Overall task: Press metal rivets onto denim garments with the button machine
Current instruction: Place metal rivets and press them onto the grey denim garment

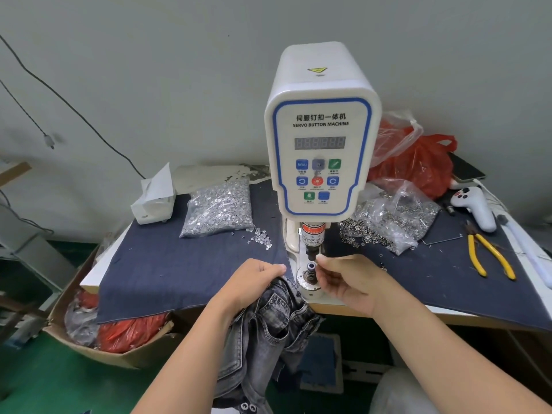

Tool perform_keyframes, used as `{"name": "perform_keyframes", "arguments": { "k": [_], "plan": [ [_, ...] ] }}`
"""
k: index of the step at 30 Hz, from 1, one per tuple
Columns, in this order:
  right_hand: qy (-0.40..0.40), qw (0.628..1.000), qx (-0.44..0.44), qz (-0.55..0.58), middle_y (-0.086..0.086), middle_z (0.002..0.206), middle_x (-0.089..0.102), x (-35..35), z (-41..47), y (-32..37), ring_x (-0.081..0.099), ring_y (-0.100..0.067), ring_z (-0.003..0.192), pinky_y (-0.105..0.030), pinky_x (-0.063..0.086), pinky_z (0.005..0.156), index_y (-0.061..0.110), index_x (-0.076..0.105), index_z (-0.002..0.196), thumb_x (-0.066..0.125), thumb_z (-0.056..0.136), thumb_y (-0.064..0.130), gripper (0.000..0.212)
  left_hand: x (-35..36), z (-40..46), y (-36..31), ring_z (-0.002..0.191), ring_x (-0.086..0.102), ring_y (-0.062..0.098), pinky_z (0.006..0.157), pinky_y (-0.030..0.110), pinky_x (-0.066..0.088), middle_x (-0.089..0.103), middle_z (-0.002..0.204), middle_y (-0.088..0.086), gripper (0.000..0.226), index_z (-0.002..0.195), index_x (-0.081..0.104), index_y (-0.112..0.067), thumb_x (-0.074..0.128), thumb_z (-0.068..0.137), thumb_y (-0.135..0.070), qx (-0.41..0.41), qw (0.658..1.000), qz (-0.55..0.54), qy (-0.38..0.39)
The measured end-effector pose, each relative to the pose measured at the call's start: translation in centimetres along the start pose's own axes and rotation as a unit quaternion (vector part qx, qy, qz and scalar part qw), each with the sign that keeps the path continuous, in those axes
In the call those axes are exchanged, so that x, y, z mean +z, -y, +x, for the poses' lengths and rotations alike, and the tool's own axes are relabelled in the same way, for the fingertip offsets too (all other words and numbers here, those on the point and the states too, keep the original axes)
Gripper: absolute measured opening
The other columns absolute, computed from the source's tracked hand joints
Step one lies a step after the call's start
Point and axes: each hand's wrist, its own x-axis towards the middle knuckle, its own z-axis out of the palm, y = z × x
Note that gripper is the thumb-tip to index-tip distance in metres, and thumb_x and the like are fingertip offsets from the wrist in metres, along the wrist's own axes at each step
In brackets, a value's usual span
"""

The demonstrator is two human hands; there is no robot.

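A white servo button machine (pixel 321 130) stands at the middle of the table, its punch above a small lower die (pixel 310 268). My right hand (pixel 346 279) is beside the die, fingertips pinched together just under the punch; any rivet between them is too small to make out. My left hand (pixel 254 282) grips the bunched top of a grey denim garment (pixel 265 333) that hangs off the table's front edge, left of the die. A clear bag of silver rivets (pixel 218 209) lies to the left of the machine, and a bag of ring-shaped rivet parts (pixel 388 219) to its right.
Dark denim cloth (pixel 179 270) covers the table. Yellow-handled pliers (pixel 487 255), a white handheld device (pixel 475 209), a red plastic bag (pixel 424 162) and a phone (pixel 466 170) lie at the right. A tissue box (pixel 153 198) sits left; a cardboard box (pixel 98 342) stands on the floor.
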Motion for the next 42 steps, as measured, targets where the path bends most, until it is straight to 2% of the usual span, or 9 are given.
{"name": "perform_keyframes", "arguments": {
  "k": [4, 13, 17, 22, 27, 35, 39, 41, 42],
  "plan": [
    [0.003, 0.997, 0.039, 0.062, -0.011, 0.066, 0.066, 0.1, -0.2, 0.3, 0.065, -0.013, 0.052, -0.022, 0.053, 0.044, -0.004, 0.068, 0.085, 0.069, 0.092, -0.001, 0.007, 0.1, 0.0, 0.0, 0.062, 0.020, 0.021, 0.054, 0.001, 0.038, 0.024, 0.069, 0.008, 0.058, 0.066, 0.024, -0.021, 0.062, 0.097, -0.051, 0.004, 1.000, 0.000, 0.001],
    [-0.013, 0.995, 0.048, 0.091, -0.013, 0.065, 0.067, 0.9, -0.7, 0.2, 0.066, -0.016, 0.051, -0.024, 0.056, 0.045, -0.005, 0.067, 0.086, 0.067, 0.093, -0.003, 0.008, 0.1, 0.1, 0.2, 0.056, 0.021, 0.017, 0.051, 0.007, 0.036, 0.027, 0.060, -0.002, 0.057, 0.064, 0.026, -0.022, 0.062, 0.096, -0.054, -0.007, 1.000, -0.001, 0.002],
    [-0.007, 0.993, 0.059, 0.106, -0.013, 0.064, 0.066, 1.0, -0.9, 0.2, 0.066, -0.016, 0.049, -0.024, 0.056, 0.044, -0.006, 0.066, 0.086, 0.066, 0.094, -0.003, 0.008, 0.1, 0.0, 0.0, 0.054, 0.020, 0.015, 0.051, 0.002, 0.036, 0.024, 0.059, -0.003, 0.058, 0.064, 0.025, -0.023, 0.062, 0.097, -0.053, -0.006, 1.000, 0.002, 0.002],
    [-0.002, 0.991, 0.060, 0.120, -0.016, 0.066, 0.067, 1.1, -1.1, 0.1, 0.067, -0.018, 0.050, -0.025, 0.057, 0.045, -0.008, 0.066, 0.088, 0.065, 0.096, -0.002, 0.010, 0.1, -0.2, -0.2, 0.056, 0.020, 0.016, 0.050, 0.008, 0.034, 0.024, 0.061, -0.003, 0.058, 0.065, 0.025, -0.023, 0.062, 0.096, -0.054, -0.010, 1.000, 0.005, 0.002],
    [0.005, 0.988, 0.072, 0.138, -0.016, 0.069, 0.067, 1.1, -1.1, -0.1, 0.068, -0.018, 0.051, -0.025, 0.057, 0.045, -0.008, 0.067, 0.090, 0.065, 0.096, 0.000, 0.010, 0.1, -0.4, -0.5, 0.062, 0.020, 0.020, 0.057, 0.030, 0.025, 0.025, 0.066, 0.001, 0.058, 0.067, 0.025, -0.021, 0.061, 0.091, -0.060, -0.026, 1.000, 0.008, 0.002],
    [0.041, 0.977, 0.090, 0.188, -0.019, 0.074, 0.069, 0.3, -1.6, 0.1, 0.069, -0.019, 0.054, -0.023, 0.058, 0.048, -0.011, 0.065, 0.102, 0.062, 0.098, 0.001, 0.013, 0.0, -1.1, -0.8, 0.064, 0.025, 0.024, 0.061, 0.025, 0.036, 0.031, 0.067, 0.007, 0.060, 0.066, 0.028, -0.020, 0.061, 0.091, -0.063, -0.021, 0.999, -0.016, 0.019],
    [0.017, 0.995, 0.009, 0.094, -0.019, 0.084, 0.073, -1.1, -2.3, -0.4, 0.071, -0.018, 0.062, -0.024, 0.058, 0.052, -0.010, 0.074, 0.100, 0.065, 0.096, 0.004, 0.017, -0.3, -2.1, -1.1, 0.067, 0.049, 0.022, 0.075, 0.033, 0.046, 0.057, 0.070, 0.010, 0.075, 0.071, 0.047, 0.001, 0.063, 0.090, -0.069, -0.028, 0.996, -0.059, 0.063],
    [-0.010, 0.993, -0.092, -0.071, -0.010, 0.083, 0.074, -2.0, -2.7, -1.2, 0.067, -0.015, 0.062, -0.024, 0.057, 0.057, 0.007, 0.079, 0.095, 0.067, 0.097, 0.016, 0.015, -0.3, -2.9, -1.8, 0.075, 0.067, 0.024, 0.083, 0.035, 0.054, 0.077, 0.085, 0.015, 0.077, 0.080, 0.067, 0.005, 0.063, 0.090, -0.071, -0.013, 0.992, -0.083, 0.090],
    [-0.013, 0.970, -0.153, -0.191, -0.002, 0.085, 0.075, -2.6, -3.1, -1.6, 0.065, -0.012, 0.065, -0.023, 0.055, 0.061, 0.018, 0.079, 0.094, 0.068, 0.097, 0.025, 0.014, -0.1, -3.4, -2.3, 0.081, 0.072, 0.024, 0.085, 0.035, 0.057, 0.080, 0.092, 0.018, 0.074, 0.086, 0.075, 0.003, 0.063, 0.091, -0.070, -0.006, 0.990, -0.098, 0.104]
  ]
}}
